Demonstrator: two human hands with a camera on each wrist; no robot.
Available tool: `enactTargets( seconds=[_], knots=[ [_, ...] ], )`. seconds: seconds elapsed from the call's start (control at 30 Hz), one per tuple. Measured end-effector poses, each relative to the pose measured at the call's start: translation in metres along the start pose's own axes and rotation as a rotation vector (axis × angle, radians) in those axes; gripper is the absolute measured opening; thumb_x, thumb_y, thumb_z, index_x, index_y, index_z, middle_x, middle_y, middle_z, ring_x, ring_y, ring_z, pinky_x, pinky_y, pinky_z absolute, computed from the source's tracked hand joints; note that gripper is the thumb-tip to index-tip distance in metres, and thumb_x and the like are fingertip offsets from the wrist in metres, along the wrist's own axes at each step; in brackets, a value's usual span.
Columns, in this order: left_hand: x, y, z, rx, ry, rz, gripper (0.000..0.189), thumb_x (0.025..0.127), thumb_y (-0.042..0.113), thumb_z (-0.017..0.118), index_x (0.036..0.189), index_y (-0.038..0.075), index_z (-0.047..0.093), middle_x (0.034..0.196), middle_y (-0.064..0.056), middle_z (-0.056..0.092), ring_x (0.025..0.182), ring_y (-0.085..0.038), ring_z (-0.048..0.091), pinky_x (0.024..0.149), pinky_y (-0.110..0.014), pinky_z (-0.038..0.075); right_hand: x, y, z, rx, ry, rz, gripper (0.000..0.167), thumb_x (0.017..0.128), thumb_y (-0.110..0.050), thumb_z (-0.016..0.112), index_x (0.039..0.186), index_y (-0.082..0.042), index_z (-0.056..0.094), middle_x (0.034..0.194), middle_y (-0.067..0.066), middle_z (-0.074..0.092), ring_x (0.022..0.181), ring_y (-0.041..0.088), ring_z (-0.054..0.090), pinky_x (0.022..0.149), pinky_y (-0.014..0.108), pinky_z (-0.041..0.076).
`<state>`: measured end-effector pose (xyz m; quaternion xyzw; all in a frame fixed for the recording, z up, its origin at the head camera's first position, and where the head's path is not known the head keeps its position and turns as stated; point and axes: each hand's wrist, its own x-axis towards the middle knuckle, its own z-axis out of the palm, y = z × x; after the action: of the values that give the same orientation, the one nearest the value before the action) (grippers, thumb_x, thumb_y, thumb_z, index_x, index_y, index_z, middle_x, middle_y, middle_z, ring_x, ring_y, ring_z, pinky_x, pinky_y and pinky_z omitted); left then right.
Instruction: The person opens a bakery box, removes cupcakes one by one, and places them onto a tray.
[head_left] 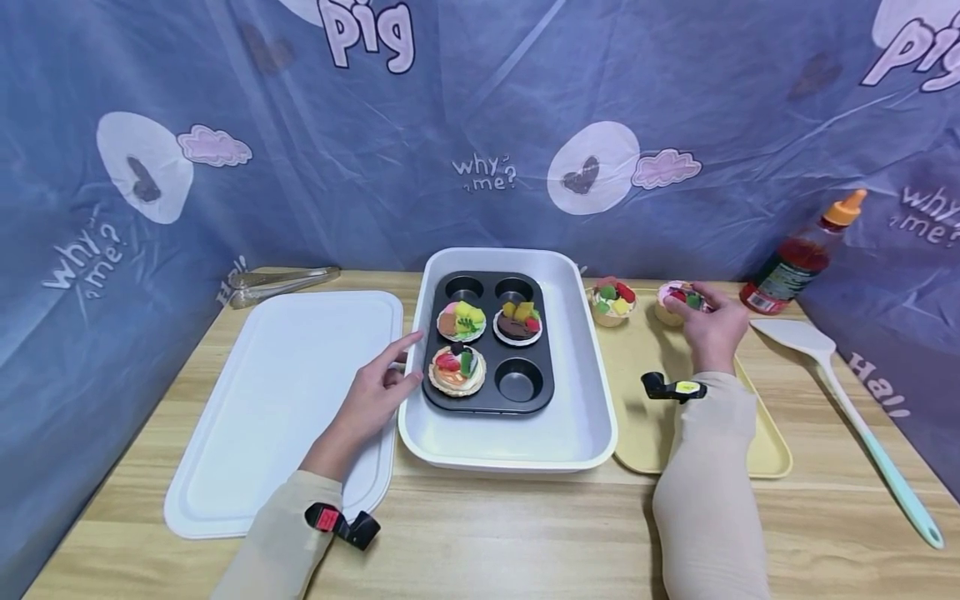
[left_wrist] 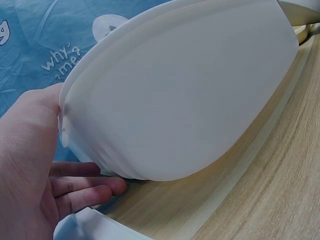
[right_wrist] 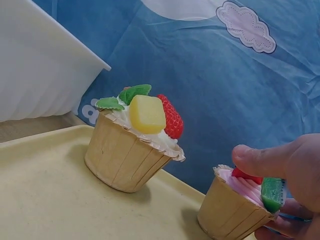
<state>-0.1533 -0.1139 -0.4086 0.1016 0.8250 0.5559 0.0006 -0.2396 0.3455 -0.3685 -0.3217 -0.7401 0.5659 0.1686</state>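
Note:
My left hand (head_left: 375, 390) is at the left rim of a white bin (head_left: 581, 433), with thumb and forefinger touching the rim. Its other fingers (left_wrist: 85, 192) lie loosely along the outer wall. In the bin is a dark muffin pan (head_left: 487, 400) holding three fruit-topped tarts, one of them a strawberry tart (head_left: 456, 379). Over on the yellow tray (head_left: 637, 450), my right hand (head_left: 716, 329) curls round a cupcake (right_wrist: 232, 210) with pink cream, red and green toppings; its thumb is over the top. Left of it stands a cupcake (right_wrist: 125, 160) with white cream, strawberry and yellow cube.
A white tray (head_left: 285, 400) lies left of the bin, with metal tongs (head_left: 285, 283) behind it. At the right are a white spatula (head_left: 832, 375) with a mint handle and a leaning red sauce bottle (head_left: 795, 258). A patterned blue cloth (head_left: 375, 167) hangs behind the table.

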Motion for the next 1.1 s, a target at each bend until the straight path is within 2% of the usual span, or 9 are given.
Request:
enactTargets(
  seconds=[0.13, 0.4, 0.7, 0.87, 1.1],
  knots=[
    [0.0001, 0.0006, -0.0001, -0.001, 0.002, 0.004, 0.057, 0.095, 0.011, 0.065, 0.149, 0.021, 0.051, 0.119, -0.018, 0.063, 0.073, -0.009, 0.057, 0.073, -0.021, 0.045, -0.0003, 0.0006, 0.0004, -0.047, -0.004, -0.024, 0.056, 0.082, -0.022, 0.084, 0.135, -0.022, 0.066, 0.143, 0.001, 0.059, 0.112, 0.003, 0.050, 0.097, 0.018, 0.044],
    [0.0004, 0.0009, -0.0008, 0.008, 0.000, -0.001, 0.056, 0.096, 0.012, 0.065, 0.149, 0.022, 0.050, 0.121, -0.018, 0.062, 0.074, -0.010, 0.056, 0.073, -0.022, 0.045, 0.0000, 0.0019, 0.0011, -0.102, -0.027, -0.028, 0.061, 0.084, -0.029, 0.082, 0.141, -0.023, 0.060, 0.152, 0.004, 0.052, 0.131, 0.009, 0.049, 0.110, 0.024, 0.042],
    [0.0007, -0.0003, -0.0003, 0.017, 0.001, -0.008, 0.056, 0.096, 0.013, 0.065, 0.149, 0.023, 0.050, 0.121, -0.017, 0.062, 0.075, -0.012, 0.055, 0.074, -0.023, 0.044, -0.0013, 0.0013, 0.0002, -0.100, -0.019, -0.021, 0.066, 0.082, -0.029, 0.083, 0.144, -0.021, 0.058, 0.150, 0.003, 0.054, 0.123, 0.008, 0.052, 0.108, 0.022, 0.042],
    [0.0008, 0.0000, -0.0004, 0.028, 0.003, -0.015, 0.056, 0.096, 0.014, 0.064, 0.149, 0.024, 0.050, 0.121, -0.016, 0.062, 0.076, -0.013, 0.055, 0.074, -0.023, 0.044, -0.0029, -0.0010, -0.0005, -0.109, -0.034, -0.010, 0.070, 0.083, -0.032, 0.083, 0.147, -0.022, 0.054, 0.154, 0.002, 0.049, 0.131, 0.011, 0.049, 0.110, 0.024, 0.041],
    [0.0010, 0.0007, -0.0003, 0.030, 0.002, -0.018, 0.056, 0.096, 0.014, 0.064, 0.149, 0.023, 0.050, 0.121, -0.016, 0.062, 0.078, -0.014, 0.055, 0.075, -0.023, 0.044, -0.0058, -0.0068, -0.0069, -0.079, -0.043, -0.006, 0.086, 0.080, -0.037, 0.084, 0.154, -0.022, 0.042, 0.162, 0.007, 0.035, 0.145, 0.017, 0.038, 0.118, 0.028, 0.032]
  ],
)
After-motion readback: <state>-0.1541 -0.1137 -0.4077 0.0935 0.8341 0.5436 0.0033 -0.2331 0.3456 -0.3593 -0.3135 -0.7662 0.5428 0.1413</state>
